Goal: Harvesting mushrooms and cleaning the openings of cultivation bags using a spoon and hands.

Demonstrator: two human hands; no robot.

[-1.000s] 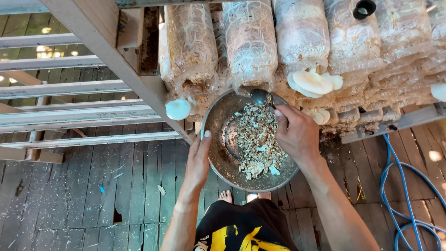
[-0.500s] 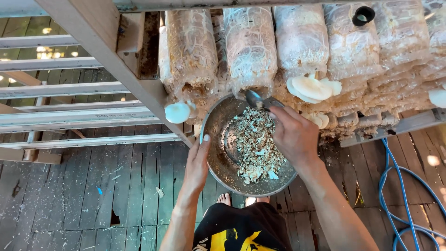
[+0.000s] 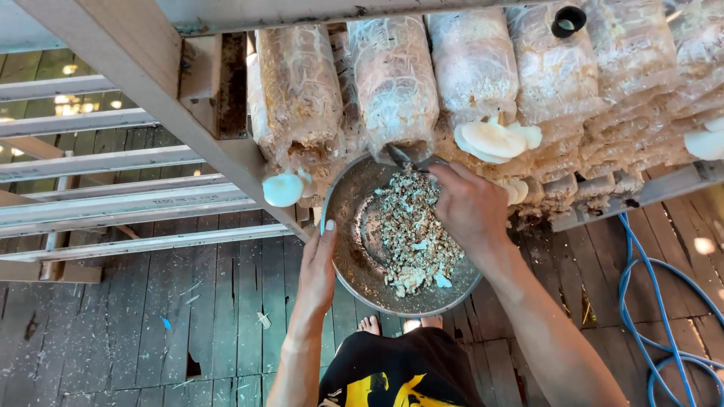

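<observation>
A round, shallow metal bowl [image 3: 354,249], dull grey and stained, is held just under the front edge of a wooden rack [image 3: 151,75]. The left hand [image 3: 318,267] grips its left rim, thumb laid over the lip. Inside lies a crumbly heap of pale scrapings [image 3: 415,230], greyish-white with brown flecks, piled toward the right side.

The right hand [image 3: 471,207] is closed around the handle of a metal spoon [image 3: 400,157], whose shiny tip sits at the open mouth of a cylindrical plastic bag [image 3: 394,83]. That bag is packed with a tan, fibrous block veined with white threads under wrinkled clear film. Similar bags [image 3: 298,90] lie side by side along the rack, ends facing out. Smooth, cream-white mushroom caps [image 3: 494,139] fan out from the bag to the right, and a single round cap [image 3: 283,188] sticks out at the left. One bag at the top carries a black plastic ring [image 3: 567,19].

Below, the floor [image 3: 188,301] is dark, weathered planks with gaps, scattered with pale specks. A blue hose [image 3: 664,301] curls along the floor's right side. Pale timber rails [image 3: 113,192] run off to the left.
</observation>
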